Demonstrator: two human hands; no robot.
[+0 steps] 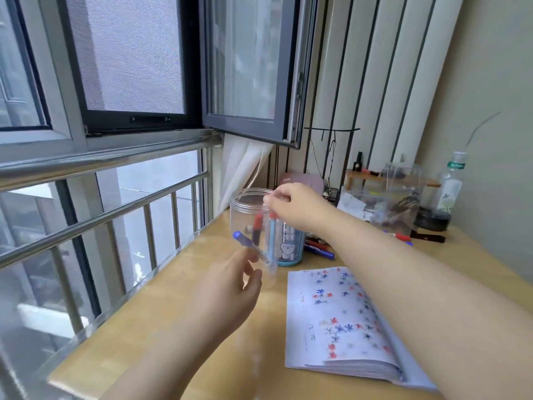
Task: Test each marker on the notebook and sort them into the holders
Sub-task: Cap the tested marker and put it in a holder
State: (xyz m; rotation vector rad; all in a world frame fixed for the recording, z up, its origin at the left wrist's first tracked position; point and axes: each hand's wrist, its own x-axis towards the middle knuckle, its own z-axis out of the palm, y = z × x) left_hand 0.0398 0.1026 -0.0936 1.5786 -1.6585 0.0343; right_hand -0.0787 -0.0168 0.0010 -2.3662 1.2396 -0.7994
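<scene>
Two hands are seen over a pale wooden desk (178, 307). The left hand (230, 287) is held with fingers curled, a blue-capped marker (253, 248) pinched between thumb and fingertips; its barrel is motion-blurred and hard to trace against the clear jar (245, 209). The right hand (297, 206) is held at the jar's rim, fingertips pinched on the top of a red-capped marker (272, 226) hanging upright; whether this marker sits inside the jar or just behind its wall cannot be told through the transparent plastic. A second red-capped marker (257, 223) is seen standing inside the jar. A blue cup (291, 246) with a cartoon print is partly hidden behind the jar and the right wrist. Several loose markers (318, 248) lie beside the cup, cut off by the right forearm.

An open notebook (340, 321), its white page dotted with small red and blue star-like marks, lies flat near the right forearm, which covers its far corner. At the rear, a clear acrylic organiser (401, 192), a plastic bottle (452, 183) with a green cap and a dark round tin (432, 219) are noted; their contents are blurred. A metal railing (101, 220) and window border the desk on the left.
</scene>
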